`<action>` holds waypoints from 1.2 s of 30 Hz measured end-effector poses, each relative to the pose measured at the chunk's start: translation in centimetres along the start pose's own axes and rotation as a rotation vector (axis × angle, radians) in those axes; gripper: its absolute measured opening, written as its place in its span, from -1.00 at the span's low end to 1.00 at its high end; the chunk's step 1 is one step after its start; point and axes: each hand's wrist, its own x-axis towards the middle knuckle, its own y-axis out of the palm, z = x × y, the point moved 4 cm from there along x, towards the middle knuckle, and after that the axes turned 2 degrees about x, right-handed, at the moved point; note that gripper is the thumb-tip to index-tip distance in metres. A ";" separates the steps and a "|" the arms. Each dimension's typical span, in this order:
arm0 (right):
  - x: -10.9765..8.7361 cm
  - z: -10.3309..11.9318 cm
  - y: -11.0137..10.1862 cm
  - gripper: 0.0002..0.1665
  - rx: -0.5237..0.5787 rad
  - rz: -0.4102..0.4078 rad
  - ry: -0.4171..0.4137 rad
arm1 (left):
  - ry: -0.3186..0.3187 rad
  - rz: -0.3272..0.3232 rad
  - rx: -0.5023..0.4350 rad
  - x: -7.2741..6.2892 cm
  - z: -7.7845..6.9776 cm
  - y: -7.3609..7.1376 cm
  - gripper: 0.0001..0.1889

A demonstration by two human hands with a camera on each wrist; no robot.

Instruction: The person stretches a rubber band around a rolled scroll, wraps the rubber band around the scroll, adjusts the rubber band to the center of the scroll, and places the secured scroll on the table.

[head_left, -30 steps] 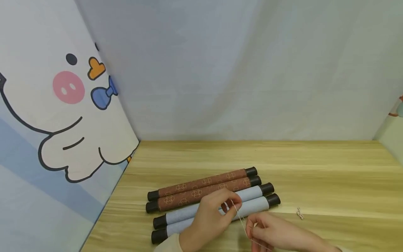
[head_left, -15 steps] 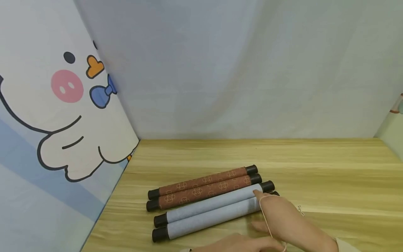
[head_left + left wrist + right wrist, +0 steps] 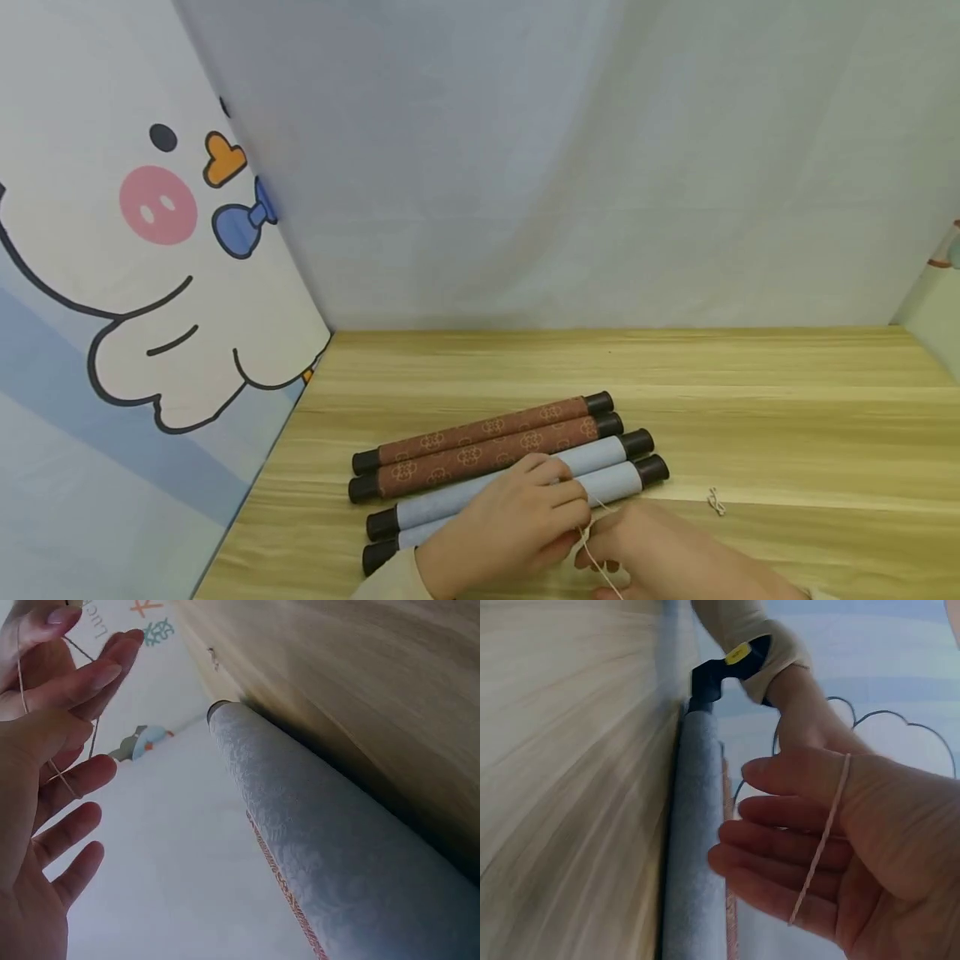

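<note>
In the head view, my left hand [image 3: 517, 521] reaches over the two pale blue scroll rods [image 3: 611, 487], with its fingers curled at a thin white string [image 3: 600, 567]. My right hand [image 3: 648, 542] faces it from the right, fingertips close to the left ones. The right wrist view shows the string [image 3: 821, 851] crossing the right hand [image 3: 885, 832], whose fingers lie loosely extended. Seen from the left wrist, the string [image 3: 21, 675] runs between both hands and meets the left index finger [image 3: 82, 776]. The left thumb lies close above that finger.
Two brown patterned rods [image 3: 487, 446] with black ends lie behind the blue ones on the wooden table [image 3: 787, 417]. A small bundle of string [image 3: 716, 502] rests at right. A cartoon-printed cloth [image 3: 210, 333] hangs at left, and a pale cloth [image 3: 562, 167] covers the back.
Half a second ago the right hand reached over the blue rods with string looped round it and the left was low. Now the left is back over the rods and the right has drawn back.
</note>
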 end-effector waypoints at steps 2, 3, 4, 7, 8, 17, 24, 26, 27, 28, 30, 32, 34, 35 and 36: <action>-0.1 -0.2 0.1 -0.83 -0.013 -0.060 -0.076 | 0.010 -0.022 -0.003 -0.1 0.1 0.1 -0.93; -0.2 -0.5 0.1 -0.80 -0.025 -0.088 -0.098 | 0.022 -0.032 0.003 -0.2 0.1 0.1 -0.93; -0.3 -0.9 0.1 -0.77 -0.027 -0.106 -0.112 | 0.033 -0.039 0.005 -0.3 0.0 0.2 -0.93; -0.6 -2.1 -0.1 -0.70 -0.028 -0.137 -0.122 | 0.076 -0.060 0.033 -0.4 -0.4 0.0 -0.95; -0.7 -2.4 -0.2 -0.69 -0.035 -0.138 -0.121 | 0.092 -0.070 0.043 -0.4 -0.6 0.0 -0.93; -1.1 -2.7 -0.9 -0.41 -0.254 -0.112 0.105 | -0.017 -0.064 -0.072 -0.3 -0.4 -0.4 -0.80; -2.3 -4.6 -2.6 -0.40 -0.394 -0.290 0.091 | -0.558 0.334 0.093 -3.4 2.5 1.0 -0.44; -2.6 -5.6 -3.0 -0.43 -0.394 -0.328 0.086 | -0.642 0.437 0.125 -4.6 2.8 1.6 -0.33; -2.8 -6.1 -3.1 -0.45 -0.385 -0.331 0.092 | -0.660 0.470 0.129 -5.0 2.9 1.9 -0.29; -3.0 -6.6 -3.2 -0.47 -0.374 -0.329 0.102 | -0.667 0.494 0.127 -5.4 3.0 2.2 -0.26; -3.2 -7.5 -3.3 -0.48 -0.346 -0.317 0.116 | -0.661 0.517 0.103 -5.8 3.2 2.7 -0.22; -3.5 -8.2 -3.3 -0.49 -0.302 -0.300 0.136 | -0.645 0.530 0.076 -5.9 3.5 3.1 -0.22; -3.6 -8.7 -3.3 -0.50 -0.265 -0.288 0.160 | -0.644 0.541 0.047 -5.9 3.6 3.5 -0.24; -3.7 -9.0 -3.4 -0.50 -0.241 -0.278 0.178 | -0.649 0.545 0.032 -5.9 3.6 3.7 -0.26; -3.7 -9.1 -3.4 -0.50 -0.222 -0.275 0.196 | -0.657 0.548 0.020 -5.8 3.6 3.9 -0.29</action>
